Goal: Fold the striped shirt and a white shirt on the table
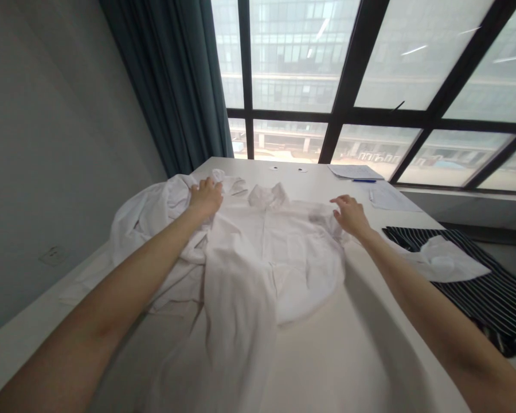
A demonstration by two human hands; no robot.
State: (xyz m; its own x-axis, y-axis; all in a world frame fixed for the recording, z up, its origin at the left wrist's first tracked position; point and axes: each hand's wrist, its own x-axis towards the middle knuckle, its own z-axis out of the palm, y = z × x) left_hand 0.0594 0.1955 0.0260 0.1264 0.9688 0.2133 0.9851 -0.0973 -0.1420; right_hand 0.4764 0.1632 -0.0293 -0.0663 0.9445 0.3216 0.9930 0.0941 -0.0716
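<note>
I note white shirt (258, 252): thin woven cloth, matt, creased, bunched under my left hand (206, 198). Table (352, 355): smooth off-white top, faint sheen. Striped garment (490, 287): dark cloth, fine pale stripes, matt. Papers (356, 171): plain matt sheets. Curtain (176, 86): heavy teal cloth, pleated. Window frame (348, 80): dark, smooth.

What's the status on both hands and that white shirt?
Left hand gripping white cotton shirt at its shoulder. Right hand open, fingertips on the other shoulder. Striped dark cloth lies aside.

We cannot make out two tiny dark-centred white discs (286, 168) by the window; the black-and-white striped cloth (490, 287) perhaps continues offscreen.
</note>
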